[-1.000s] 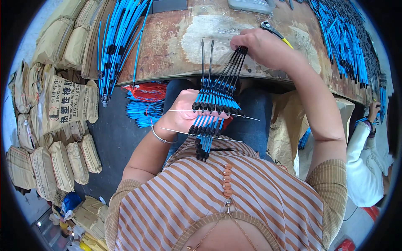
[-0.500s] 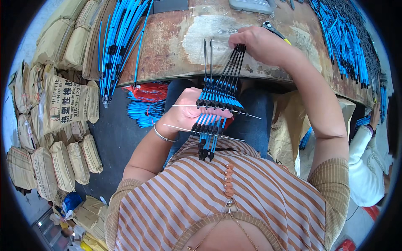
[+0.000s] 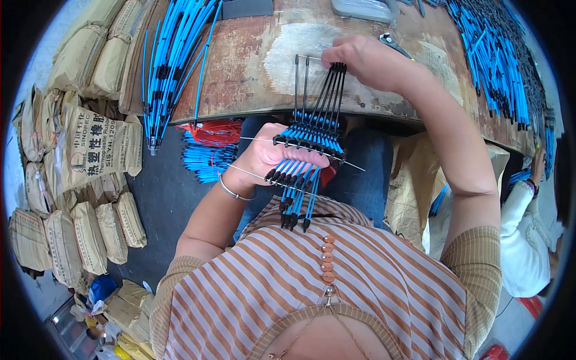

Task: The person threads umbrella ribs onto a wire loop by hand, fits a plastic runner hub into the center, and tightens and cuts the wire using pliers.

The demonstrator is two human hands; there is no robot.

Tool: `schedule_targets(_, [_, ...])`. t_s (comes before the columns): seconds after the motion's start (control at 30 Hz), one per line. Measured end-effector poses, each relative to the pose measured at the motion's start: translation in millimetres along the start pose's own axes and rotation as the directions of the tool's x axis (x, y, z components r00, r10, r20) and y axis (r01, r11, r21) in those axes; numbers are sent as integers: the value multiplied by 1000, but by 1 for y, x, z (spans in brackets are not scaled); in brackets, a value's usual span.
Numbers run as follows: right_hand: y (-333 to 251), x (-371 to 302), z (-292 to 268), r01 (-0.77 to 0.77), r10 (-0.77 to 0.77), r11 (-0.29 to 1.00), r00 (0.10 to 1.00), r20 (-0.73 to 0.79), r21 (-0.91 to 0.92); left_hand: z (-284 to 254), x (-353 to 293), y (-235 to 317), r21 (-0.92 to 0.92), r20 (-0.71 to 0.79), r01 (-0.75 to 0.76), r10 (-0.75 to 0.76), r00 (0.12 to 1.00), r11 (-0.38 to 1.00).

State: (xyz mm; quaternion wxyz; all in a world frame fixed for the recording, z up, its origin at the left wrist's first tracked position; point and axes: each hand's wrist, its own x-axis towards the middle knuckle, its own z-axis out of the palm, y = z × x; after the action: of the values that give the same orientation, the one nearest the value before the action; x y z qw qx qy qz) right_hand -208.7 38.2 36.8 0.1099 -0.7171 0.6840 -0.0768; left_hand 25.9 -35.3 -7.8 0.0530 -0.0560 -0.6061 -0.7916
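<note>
My left hand [image 3: 268, 150] is closed round a fan of blue rods with black joints and tips [image 3: 315, 137], held above my lap. Two thin metal wires run across this bunch: one wire [image 3: 355, 165] through a row of black joints beyond my fingers, a lower wire [image 3: 247, 172] through another row nearer my body. At the far end, over the table edge, my right hand [image 3: 367, 62] pinches the gathered black tips of several rods. Two black rods [image 3: 296, 84] stand apart to the left, with a fine wire at their tips reaching toward my right fingers.
The worn wooden table [image 3: 240, 66] carries pliers [image 3: 393, 43], a clear plastic tray [image 3: 366, 8] and blue rod piles [image 3: 495, 78] [image 3: 171, 66]. Brown paper sacks [image 3: 90, 147] stack at left. Red-tied blue rods [image 3: 207, 157] lie below the table edge. Another person's white sleeve [image 3: 523, 240] is at right.
My right hand has shifted slightly left, closer to the two separate rods. A fine wire now shows between their tips and my fingers. The bunch in my left hand has tilted a little.
</note>
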Motion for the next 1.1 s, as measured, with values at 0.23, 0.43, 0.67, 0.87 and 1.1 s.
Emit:
schedule_targets(0.23, [-5,9,2,107,-114,973,993,-21,-206,-4,1,-2,-121,-16,76,-78,997,990])
schedule_targets(0.43, [-7,9,7,120,-135,959,990,-40,-256,-3,-1,-1,-23,-5,-17,17,1000,1000])
schedule_targets(0.67, [-5,4,3,107,-116,973,993,-34,-203,-1,-3,-1,23,-2,-100,100,995,995])
schedule_targets(0.87, [-9,-8,-6,28,-30,995,999,-21,-101,-1,-2,0,42,4,-184,184,983,982])
schedule_targets(1.1, [-8,-11,0,-7,5,996,1000,-22,-84,-1,-4,2,-35,-15,-99,99,995,994])
